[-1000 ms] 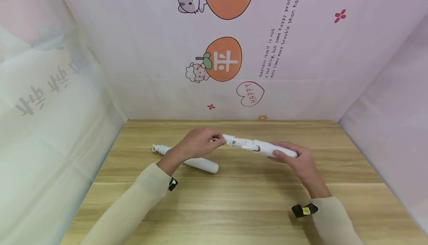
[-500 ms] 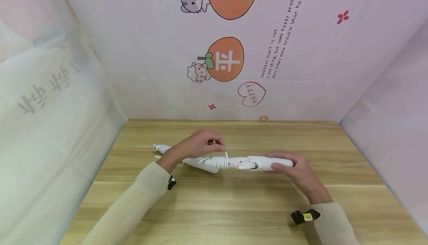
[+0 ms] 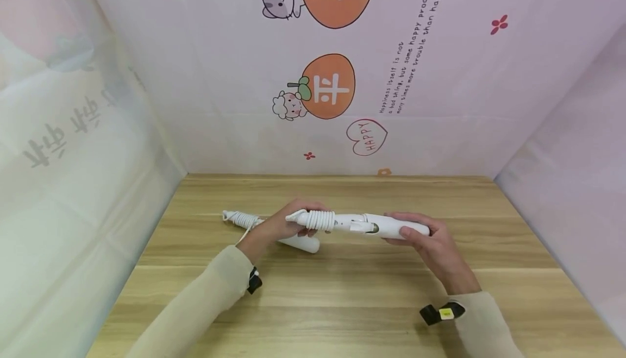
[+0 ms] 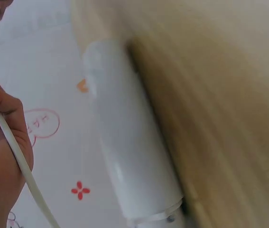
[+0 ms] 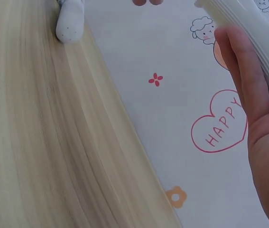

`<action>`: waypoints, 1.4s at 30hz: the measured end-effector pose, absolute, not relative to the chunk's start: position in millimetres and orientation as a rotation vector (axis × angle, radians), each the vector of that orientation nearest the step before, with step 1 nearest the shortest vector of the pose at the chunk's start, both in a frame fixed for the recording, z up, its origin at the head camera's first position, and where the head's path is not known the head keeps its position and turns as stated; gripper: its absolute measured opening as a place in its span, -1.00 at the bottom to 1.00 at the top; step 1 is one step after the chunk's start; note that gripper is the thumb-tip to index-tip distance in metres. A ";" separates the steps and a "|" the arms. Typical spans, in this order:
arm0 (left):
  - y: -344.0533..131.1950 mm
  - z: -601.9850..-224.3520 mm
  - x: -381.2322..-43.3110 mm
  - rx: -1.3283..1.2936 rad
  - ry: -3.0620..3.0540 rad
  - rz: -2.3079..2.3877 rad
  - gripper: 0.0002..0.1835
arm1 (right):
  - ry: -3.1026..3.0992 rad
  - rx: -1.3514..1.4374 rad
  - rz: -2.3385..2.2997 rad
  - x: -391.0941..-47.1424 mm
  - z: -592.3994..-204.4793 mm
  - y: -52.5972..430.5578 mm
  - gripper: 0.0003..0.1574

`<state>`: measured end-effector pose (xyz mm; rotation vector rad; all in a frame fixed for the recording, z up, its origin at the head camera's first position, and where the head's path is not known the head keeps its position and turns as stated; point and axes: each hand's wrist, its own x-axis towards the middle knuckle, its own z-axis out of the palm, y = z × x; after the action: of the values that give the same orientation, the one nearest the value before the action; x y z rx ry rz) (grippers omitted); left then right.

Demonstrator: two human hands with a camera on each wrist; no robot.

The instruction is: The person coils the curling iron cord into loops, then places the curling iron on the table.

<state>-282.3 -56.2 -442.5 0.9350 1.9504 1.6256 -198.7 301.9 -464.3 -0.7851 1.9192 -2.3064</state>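
My right hand point(image 3: 430, 236) grips the smooth, rounded end of a white wand point(image 3: 349, 223), which looks like a hair iron. Held above the table, it lies nearly level, with a clip-like part at its middle. White cord point(image 3: 320, 220) is wound in several turns round its left end. Behind that end is my left hand point(image 3: 288, 219), partly hidden; in the left wrist view its curled fingers pinch a length of cord point(image 4: 23, 166). A second white wand point(image 3: 303, 242), its cord wound too, lies on the table behind my left hand and wrist.
The wood-grain table point(image 3: 342, 303) meets a printed cloth wall point(image 3: 235, 130) at the back. Cloth walls also stand at the left point(image 3: 73, 211) and right point(image 3: 577, 173). Each wrist wears a dark camera strap, seen at the right point(image 3: 440, 313).
My left hand carries the cord over the wound end, then moves down and behind it. The wand in my right hand dips, then rises a little. The second wand stays put.
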 end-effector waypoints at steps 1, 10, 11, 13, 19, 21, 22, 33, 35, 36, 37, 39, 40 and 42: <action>-56.1 -444.9 -279.6 0.930 1.948 1.625 -0.69 | 1.909 -0.779 -2.328 -199.1 -464.6 300.1 -0.53; -51.7 -440.3 -262.1 0.866 2.152 1.434 -0.66 | 1.927 -0.662 -2.507 -203.0 -462.2 285.4 -0.58; -51.6 -438.2 -260.6 0.879 2.195 1.398 -0.64 | 1.970 -0.642 -2.500 -203.6 -461.4 284.3 -0.59; -52.3 -433.2 -256.9 0.902 2.289 1.301 -0.61 | 2.077 -0.594 -2.468 -204.2 -460.4 282.9 -0.61; -56.4 -418.3 -249.9 0.988 2.571 1.048 -0.67 | 2.310 -0.458 -2.335 -203.5 -463.9 285.0 -0.58; -57.8 -414.4 -249.8 1.003 2.605 1.007 -0.69 | 2.334 -0.474 -2.290 -202.9 -465.9 286.3 -0.58; -58.8 -412.6 -249.5 1.010 2.619 0.980 -0.71 | 2.345 -0.489 -2.266 -202.6 -466.7 286.7 -0.59; -66.5 -390.1 -248.3 1.166 2.682 0.736 -0.83 | 2.558 -0.557 -1.915 -198.0 -466.5 290.1 -0.67; -67.2 -387.5 -249.6 1.202 2.640 0.750 -0.86 | 2.604 -0.562 -1.819 -196.2 -465.6 290.4 -0.67; -67.5 -386.4 -250.1 1.208 2.603 0.777 -0.87 | 2.610 -0.570 -1.789 -195.2 -465.3 290.9 -0.67; -68.1 -385.9 -250.8 1.212 2.560 0.813 -0.88 | 2.580 -0.585 -1.788 -193.9 -465.1 291.3 -0.67; -69.5 -387.1 -253.4 1.221 2.472 0.892 -0.90 | 2.507 -0.619 -1.815 -191.8 -465.2 293.1 -0.67; -70.3 -387.7 -254.3 1.217 2.429 0.934 -0.91 | 2.448 -0.643 -1.849 -191.0 -465.5 294.2 -0.67; -72.0 -389.5 -256.3 1.211 2.350 1.014 -0.92 | 2.317 -0.674 -1.930 -189.2 -466.0 296.5 -0.66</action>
<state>-256.3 -72.0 -389.5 1.2106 2.3502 1.0136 -189.2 296.5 -466.0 -0.6737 2.3167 -1.9304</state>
